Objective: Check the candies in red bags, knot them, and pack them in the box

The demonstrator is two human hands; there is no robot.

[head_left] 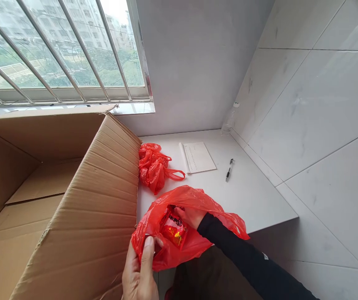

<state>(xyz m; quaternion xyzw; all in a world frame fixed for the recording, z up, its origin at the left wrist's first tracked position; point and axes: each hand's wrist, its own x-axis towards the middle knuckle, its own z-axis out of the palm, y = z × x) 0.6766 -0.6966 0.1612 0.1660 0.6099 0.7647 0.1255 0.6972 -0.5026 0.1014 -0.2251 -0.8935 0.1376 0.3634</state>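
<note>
An open red plastic bag (194,200) hangs at the table's front edge, its mouth spread wide. My left hand (141,268) pinches the bag's rim at its lower left, thumb on top. Reaching into the bag from the right, my right hand (191,216) has its fingers closed at the top of a shiny red packet (174,228) with yellow and white print. Some of those fingertips are hidden by the packet and the bag. Beyond the open bag, against the box, lies a bunch of red plastic bags (155,168).
A big open cardboard box (104,196) fills the left side. On the white table (254,200) are a notepad (199,157), a black pen (229,170) and a clear bottle (229,121) in the corner. Behind the box is a barred window (63,54); a tiled wall stands at right.
</note>
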